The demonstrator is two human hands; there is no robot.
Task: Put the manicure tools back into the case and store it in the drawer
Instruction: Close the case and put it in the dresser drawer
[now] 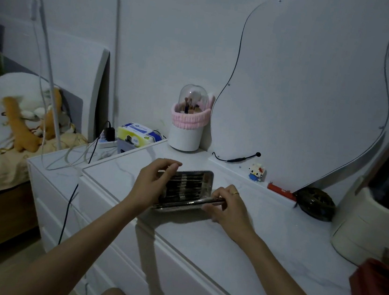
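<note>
A silver manicure case lies open on the white dresser top, its dark inside holding several metal tools in a row. My left hand grips the case's left end, fingers curled over the far edge. My right hand pinches a long thin metal tool that lies along the case's near edge. The drawer fronts below the top are shut.
A brush holder with a clear dome and pink band stands at the back by a wavy mirror. A toy figure, a red stick and a dark hair claw sit right. A cream organiser is far right; cables hang left.
</note>
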